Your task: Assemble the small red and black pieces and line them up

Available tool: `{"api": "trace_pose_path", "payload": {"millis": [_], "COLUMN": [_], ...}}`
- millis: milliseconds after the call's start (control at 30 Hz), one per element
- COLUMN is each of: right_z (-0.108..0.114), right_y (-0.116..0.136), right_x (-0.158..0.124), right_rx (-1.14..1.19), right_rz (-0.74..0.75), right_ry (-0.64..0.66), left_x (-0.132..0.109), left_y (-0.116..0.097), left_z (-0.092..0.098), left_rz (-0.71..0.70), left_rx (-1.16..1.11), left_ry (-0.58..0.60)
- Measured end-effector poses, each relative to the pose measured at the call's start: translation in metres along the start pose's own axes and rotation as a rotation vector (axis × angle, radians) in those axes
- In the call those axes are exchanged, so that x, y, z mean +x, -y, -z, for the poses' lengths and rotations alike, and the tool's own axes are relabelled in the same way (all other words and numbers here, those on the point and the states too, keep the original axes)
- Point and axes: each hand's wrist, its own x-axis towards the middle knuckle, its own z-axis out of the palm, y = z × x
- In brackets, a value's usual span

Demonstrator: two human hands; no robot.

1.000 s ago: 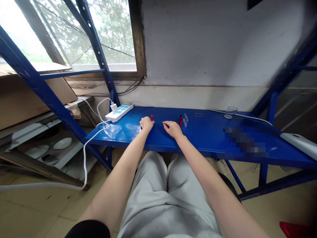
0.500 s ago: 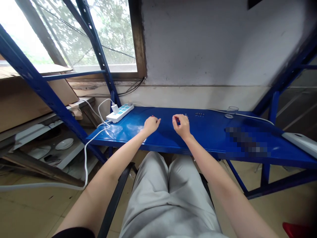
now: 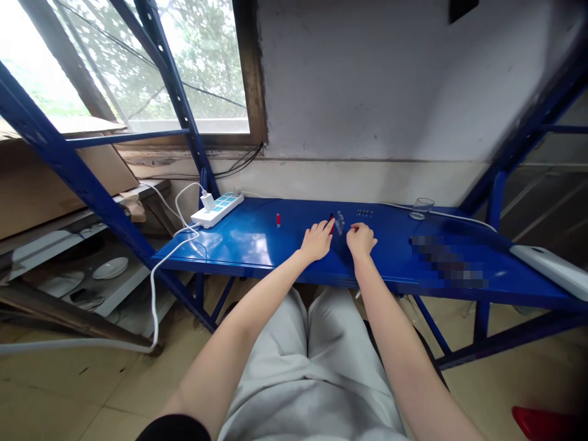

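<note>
My left hand (image 3: 316, 241) reaches over the blue tabletop, palm down, with its fingers stretched out. Its fingertips are at a small red and black cylindrical piece (image 3: 331, 224), apparently touching it. Just right of that piece lies a clear, knobbly plastic strip (image 3: 340, 223). My right hand (image 3: 361, 239) is beside the strip, fingers curled together; whatever is between them, if anything, is hidden. Farther left, a small red piece with a pale band (image 3: 278, 220) stands or lies by itself; I cannot tell which. Several tiny screw-like parts (image 3: 365, 213) form a row behind my right hand.
A white power strip (image 3: 217, 210) with a plug and cable sits at the table's left end. On the right are a clear glass (image 3: 421, 209), a blurred-out dark object (image 3: 445, 260) and a white device (image 3: 549, 266). Blue metal posts (image 3: 168, 79) frame the table (image 3: 239, 248).
My left hand has moved right, away from the red piece with the pale band, to the red and black piece. My right hand has shifted right, uncovering the clear strip.
</note>
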Motion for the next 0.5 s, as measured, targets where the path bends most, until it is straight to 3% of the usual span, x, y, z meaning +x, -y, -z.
{"api": "trace_pose_path", "payload": {"millis": [200, 500], "right_z": [-0.0042, -0.0074], "right_y": [0.0006, 0.0003], "right_x": [-0.0029, -0.0020], "right_rx": [-0.234, -0.222], "right_rz": [0.053, 0.088], "right_ry": [0.151, 0.172], "left_x": [0.0038, 0.0059], "left_y": [-0.0071, -0.0018], "left_z": [-0.0044, 0.0026], "left_rz": [0.055, 0.112], "left_rx": [0.186, 0.129], "left_ry": [0.085, -0.029]}}
